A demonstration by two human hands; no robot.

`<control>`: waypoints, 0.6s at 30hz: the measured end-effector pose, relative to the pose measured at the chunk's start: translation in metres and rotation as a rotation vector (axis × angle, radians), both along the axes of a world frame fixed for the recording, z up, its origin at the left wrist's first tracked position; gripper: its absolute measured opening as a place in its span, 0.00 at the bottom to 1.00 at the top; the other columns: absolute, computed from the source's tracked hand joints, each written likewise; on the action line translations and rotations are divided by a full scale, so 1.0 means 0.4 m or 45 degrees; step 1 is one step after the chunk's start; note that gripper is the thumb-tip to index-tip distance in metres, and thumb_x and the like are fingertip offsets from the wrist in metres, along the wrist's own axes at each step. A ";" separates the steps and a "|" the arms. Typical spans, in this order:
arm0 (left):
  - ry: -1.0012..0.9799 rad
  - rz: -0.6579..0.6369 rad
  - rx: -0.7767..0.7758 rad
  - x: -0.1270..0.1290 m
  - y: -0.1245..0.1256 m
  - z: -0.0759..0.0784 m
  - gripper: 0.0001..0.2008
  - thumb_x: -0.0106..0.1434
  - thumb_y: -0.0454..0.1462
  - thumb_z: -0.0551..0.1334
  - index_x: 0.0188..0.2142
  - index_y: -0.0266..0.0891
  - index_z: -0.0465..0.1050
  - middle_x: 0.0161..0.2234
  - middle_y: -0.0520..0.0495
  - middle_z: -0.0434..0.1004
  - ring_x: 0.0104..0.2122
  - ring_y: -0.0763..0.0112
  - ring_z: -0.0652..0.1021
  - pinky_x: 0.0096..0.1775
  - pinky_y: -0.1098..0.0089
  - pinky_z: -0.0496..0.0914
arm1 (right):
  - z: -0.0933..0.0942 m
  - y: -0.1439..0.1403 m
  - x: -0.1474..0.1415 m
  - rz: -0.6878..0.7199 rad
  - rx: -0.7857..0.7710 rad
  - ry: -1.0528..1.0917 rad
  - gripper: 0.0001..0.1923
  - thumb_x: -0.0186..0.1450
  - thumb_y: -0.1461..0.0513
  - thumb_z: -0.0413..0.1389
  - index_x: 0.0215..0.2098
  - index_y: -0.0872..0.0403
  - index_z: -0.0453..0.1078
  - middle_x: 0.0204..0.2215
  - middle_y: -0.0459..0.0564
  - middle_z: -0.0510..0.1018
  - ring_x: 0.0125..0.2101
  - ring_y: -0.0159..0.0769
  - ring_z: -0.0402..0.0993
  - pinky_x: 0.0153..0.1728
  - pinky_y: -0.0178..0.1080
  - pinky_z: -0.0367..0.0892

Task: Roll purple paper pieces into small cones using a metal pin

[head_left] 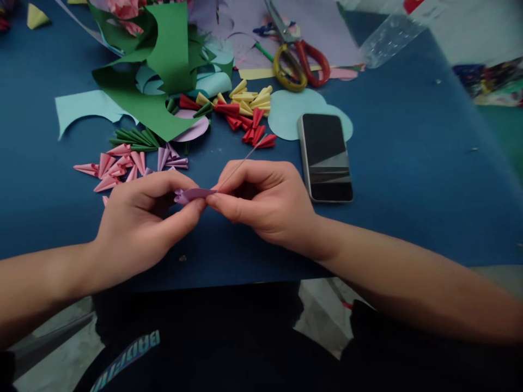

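A small purple paper cone [196,194] is pinched between the thumb and fingers of my left hand [141,218]. At its pointed end, my right hand [267,204] presses thumb and forefinger on the paper. From these right fingers a thin needle-like stick [243,163] slants up and to the right; where it ends inside the grip is hidden. Just beyond my left hand lie pink paper cones [118,166], a few purple cones [165,156] and a row of dark green cones [137,139].
Red cones [255,128] and yellow cones [251,98] lie beyond my hands on the blue table [408,179]. A phone [327,155] rests partly on a light blue paper cloud [286,111]. Scissors [294,51] and green paper scraps [171,49] are farther back.
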State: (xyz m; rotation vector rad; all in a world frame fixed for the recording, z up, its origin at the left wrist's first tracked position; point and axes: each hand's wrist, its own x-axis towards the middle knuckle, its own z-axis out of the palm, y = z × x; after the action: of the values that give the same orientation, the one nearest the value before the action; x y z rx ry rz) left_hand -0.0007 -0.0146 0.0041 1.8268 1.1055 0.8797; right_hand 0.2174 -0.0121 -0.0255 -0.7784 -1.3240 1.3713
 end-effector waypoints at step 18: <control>-0.112 -0.001 0.043 -0.006 -0.004 -0.006 0.05 0.69 0.36 0.74 0.40 0.49 0.81 0.36 0.52 0.85 0.34 0.63 0.83 0.35 0.60 0.77 | -0.005 0.000 -0.003 -0.055 0.111 -0.025 0.15 0.60 0.60 0.81 0.29 0.54 0.81 0.27 0.44 0.82 0.30 0.31 0.76 0.30 0.34 0.73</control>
State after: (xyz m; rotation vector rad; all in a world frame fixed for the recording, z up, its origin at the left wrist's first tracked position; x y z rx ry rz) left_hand -0.0033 -0.0160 0.0016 1.7984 1.0405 0.9744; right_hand 0.2161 -0.0123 -0.0274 -0.7586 -1.3654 1.2663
